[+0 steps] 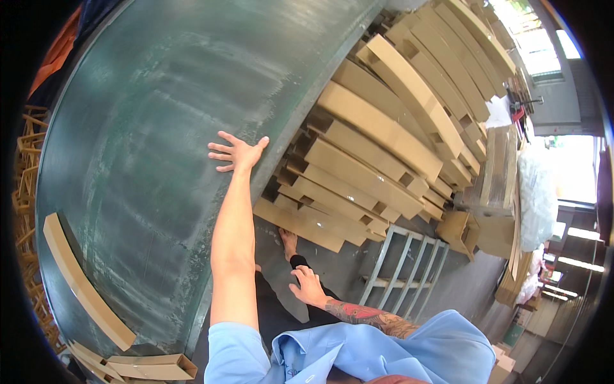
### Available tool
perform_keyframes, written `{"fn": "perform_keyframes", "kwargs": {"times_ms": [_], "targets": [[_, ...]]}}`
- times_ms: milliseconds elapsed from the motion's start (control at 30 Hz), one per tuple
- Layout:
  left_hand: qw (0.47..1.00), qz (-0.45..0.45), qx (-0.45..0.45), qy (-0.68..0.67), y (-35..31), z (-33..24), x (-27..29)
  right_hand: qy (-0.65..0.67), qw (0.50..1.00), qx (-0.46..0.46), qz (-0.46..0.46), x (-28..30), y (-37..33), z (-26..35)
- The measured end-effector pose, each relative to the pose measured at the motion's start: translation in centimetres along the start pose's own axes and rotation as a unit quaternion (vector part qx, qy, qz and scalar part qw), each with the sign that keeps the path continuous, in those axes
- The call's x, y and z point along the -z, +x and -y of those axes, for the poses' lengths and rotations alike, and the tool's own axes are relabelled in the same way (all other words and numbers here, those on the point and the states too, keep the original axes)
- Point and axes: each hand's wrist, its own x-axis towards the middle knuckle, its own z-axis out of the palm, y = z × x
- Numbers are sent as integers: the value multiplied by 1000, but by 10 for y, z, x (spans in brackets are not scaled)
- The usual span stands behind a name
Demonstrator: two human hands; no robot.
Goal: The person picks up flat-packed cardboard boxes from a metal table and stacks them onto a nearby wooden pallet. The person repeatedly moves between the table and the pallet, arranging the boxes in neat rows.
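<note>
Blue shirt collar (307, 352) nearest. Left hand (235, 153) flat, fingers spread, on scuffed green table (141, 128) edge. Right hand (309, 286) loose, empty, below table. Curved hollow plywood pieces (377, 147) stacked right of table; grey concrete floor (332, 262).

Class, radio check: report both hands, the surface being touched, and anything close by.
Left hand flat, fingers spread, on green tabletop near its edge. Right hand empty, hanging by the leg. Stacked cardboard channels just beyond the table edge.

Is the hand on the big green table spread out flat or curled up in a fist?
Spread flat. The left hand lies palm down on the green table near its edge, with its fingers fanned apart and nothing held.
</note>
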Motion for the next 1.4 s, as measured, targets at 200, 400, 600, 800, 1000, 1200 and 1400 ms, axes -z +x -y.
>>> {"fn": "perform_keyframes", "kwargs": {"times_ms": [200,400,600,800,1000,1200,1400], "targets": [[954,-111,-232,-155,-9,122,19,-124,985,5,-116,48,76,-21],[887,-455,-36,-69,-93,412,145,-122,965,56,-225,97,140,52],[765,-590,254,45,-190,651,238,-76,930,205,-297,17,174,122],[799,-582,149,-31,-230,677,271,-45,938,323,-117,-111,161,301],[749,-387,505,-183,-281,711,320,-31,927,351,131,-272,119,454],[761,-354,497,-221,-287,727,340,-115,896,423,71,-442,44,612],[739,-348,537,-211,-287,736,320,-216,949,230,23,-534,-15,685]]}}
